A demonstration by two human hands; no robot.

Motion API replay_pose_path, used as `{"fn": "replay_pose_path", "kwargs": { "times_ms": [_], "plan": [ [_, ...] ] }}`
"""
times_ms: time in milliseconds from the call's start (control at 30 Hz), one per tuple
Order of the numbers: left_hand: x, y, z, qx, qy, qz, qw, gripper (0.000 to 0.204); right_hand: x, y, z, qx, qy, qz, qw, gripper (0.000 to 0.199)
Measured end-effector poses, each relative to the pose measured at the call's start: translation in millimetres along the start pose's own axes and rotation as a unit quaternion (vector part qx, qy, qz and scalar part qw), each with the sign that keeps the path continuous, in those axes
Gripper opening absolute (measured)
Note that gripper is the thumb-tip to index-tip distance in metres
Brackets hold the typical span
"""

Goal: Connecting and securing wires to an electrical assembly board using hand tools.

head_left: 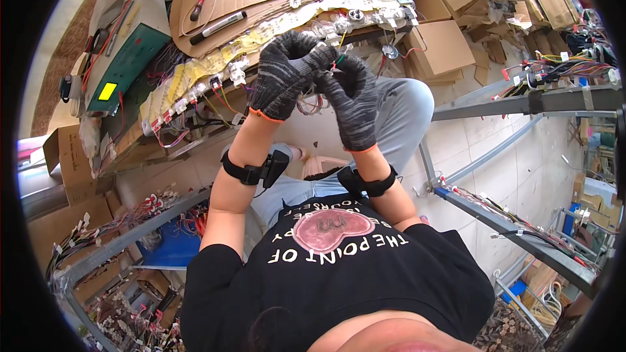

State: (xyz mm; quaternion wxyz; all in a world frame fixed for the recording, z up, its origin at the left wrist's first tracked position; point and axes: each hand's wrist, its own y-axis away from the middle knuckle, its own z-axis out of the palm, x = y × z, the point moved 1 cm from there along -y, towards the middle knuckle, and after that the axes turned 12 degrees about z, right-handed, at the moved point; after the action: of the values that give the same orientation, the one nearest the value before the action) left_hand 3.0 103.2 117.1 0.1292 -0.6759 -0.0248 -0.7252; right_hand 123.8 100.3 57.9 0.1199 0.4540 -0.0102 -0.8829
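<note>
Both my hands wear dark grey knit gloves with orange cuffs and meet in front of the bench edge. My left hand [285, 73] is closed, its fingertips pinched around thin coloured wires [338, 60]. Close against it, my right hand [352, 101] is closed too, thumb and fingers pressed on the same wires. Green, red and yellow strands show between the fingertips; their ends are hidden by the gloves. Just behind the hands runs a bench edge strip covered in yellowish tape [261, 42], lined with white connectors [238, 70] and loose leads.
On the cardboard-covered bench [274, 0] lie a marker [218, 28] and a small screwdriver [197, 9]. A green-panelled device with a lit display [108, 92] stands at left. Cardboard boxes [440, 49] sit at far right. Metal rails [515, 228] with wire bundles flank me.
</note>
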Motion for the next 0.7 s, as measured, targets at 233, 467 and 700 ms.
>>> {"fn": "replay_pose_path", "kwargs": {
  "times_ms": [233,467,700],
  "plan": [
    [7.3,-14.2,3.1,-0.037,-0.063,0.011,0.997,0.02,-8.8,-3.6,-7.8,-0.001,0.085,-0.008,0.996,0.018],
    [9.8,-11.2,-1.2,-0.071,-0.026,0.011,0.997,0.019,-15.3,-7.5,-8.8,0.0,0.016,0.009,1.0,0.016],
    [7.9,-8.9,1.5,-0.04,-0.018,-0.03,0.999,0.02,-7.3,-0.7,-3.7,0.043,0.109,-0.103,0.988,0.021]
  ]
}}
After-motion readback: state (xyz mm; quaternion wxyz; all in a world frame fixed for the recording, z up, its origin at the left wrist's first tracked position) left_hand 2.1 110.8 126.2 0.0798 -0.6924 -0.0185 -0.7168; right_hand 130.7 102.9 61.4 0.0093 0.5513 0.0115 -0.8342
